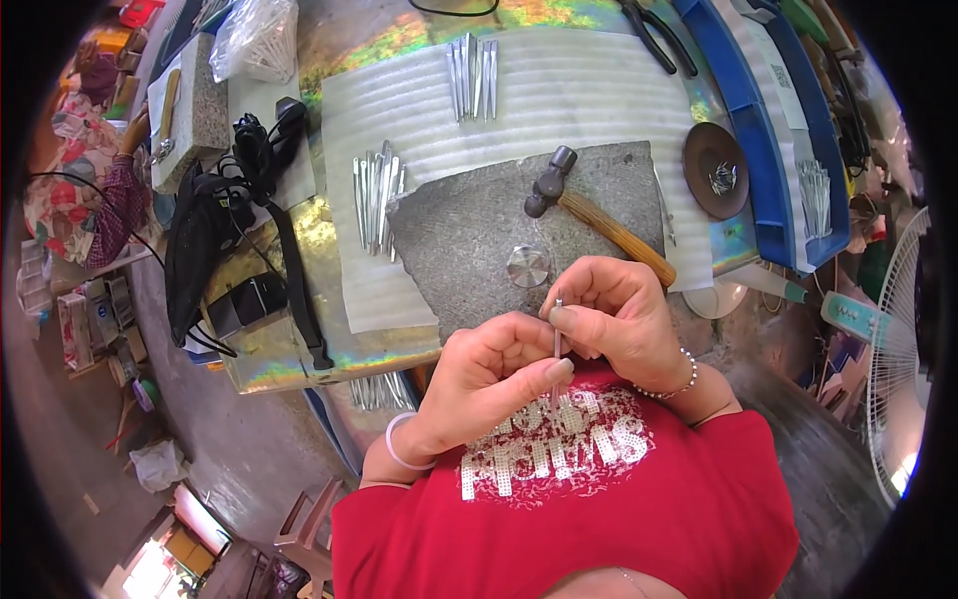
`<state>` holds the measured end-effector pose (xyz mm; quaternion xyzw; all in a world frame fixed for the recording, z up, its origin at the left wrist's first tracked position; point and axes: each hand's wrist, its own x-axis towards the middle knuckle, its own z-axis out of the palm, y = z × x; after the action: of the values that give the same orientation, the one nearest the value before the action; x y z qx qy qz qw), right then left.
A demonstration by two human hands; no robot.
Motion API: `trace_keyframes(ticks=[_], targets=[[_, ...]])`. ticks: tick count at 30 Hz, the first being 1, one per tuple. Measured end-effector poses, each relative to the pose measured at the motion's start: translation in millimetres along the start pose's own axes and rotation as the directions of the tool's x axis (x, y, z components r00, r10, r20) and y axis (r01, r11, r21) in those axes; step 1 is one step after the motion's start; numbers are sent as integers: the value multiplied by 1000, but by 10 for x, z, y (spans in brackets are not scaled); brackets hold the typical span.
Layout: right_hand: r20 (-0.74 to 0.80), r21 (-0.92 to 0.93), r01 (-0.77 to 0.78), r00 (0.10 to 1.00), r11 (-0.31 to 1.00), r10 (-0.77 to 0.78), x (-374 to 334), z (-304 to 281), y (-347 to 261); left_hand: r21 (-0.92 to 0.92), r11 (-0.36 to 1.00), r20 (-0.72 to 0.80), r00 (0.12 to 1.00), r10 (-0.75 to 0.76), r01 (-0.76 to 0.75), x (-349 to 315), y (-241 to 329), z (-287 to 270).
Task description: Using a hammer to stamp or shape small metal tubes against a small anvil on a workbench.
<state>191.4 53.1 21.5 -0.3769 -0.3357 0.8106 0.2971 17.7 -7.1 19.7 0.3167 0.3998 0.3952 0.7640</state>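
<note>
In front of my chest, both hands grip a thin silver metal rod (558,344) that stands nearly upright. My left hand (499,374) pinches it lower down between thumb and fingers. Near the rod's upper end, my right hand (619,314) has thumb and fingertips closed on it. Just beyond my hands a round shiny metal disc (528,267) sits on a grey stone slab (454,235). A hammer (609,228) with a wooden handle lies across the slab's right part, its head pointing away from me.
Slim tapered metal pieces (374,205) lie left of the slab; another group (471,85) is farther back on white foam sheeting (579,100). At right are a brown dish (702,190) with small metal bits, blue trays (733,75), and a fan (893,369). Black pliers (654,35) lie behind.
</note>
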Motion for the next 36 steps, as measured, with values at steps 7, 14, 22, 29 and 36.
trace_keyframes(ticks=[7,14,22,29,36], targets=[[-3,-1,16,1000,1000,-16,37,22,14,-39,999,71,997,-19,22,31,1,-66],[9,9,-40,999,999,40,62,16,0,-173,983,103,994,-36,53,61,-38,-77],[26,17,-20,999,1000,19,116,-17,16,-138,989,90,995,-38,50,105,-7,-95],[72,31,-6,997,1000,4,177,-59,20,-177,982,83,995,-56,70,141,-6,-112],[101,50,-18,995,999,13,194,-73,-14,-241,965,44,994,-96,104,142,-9,-92]])
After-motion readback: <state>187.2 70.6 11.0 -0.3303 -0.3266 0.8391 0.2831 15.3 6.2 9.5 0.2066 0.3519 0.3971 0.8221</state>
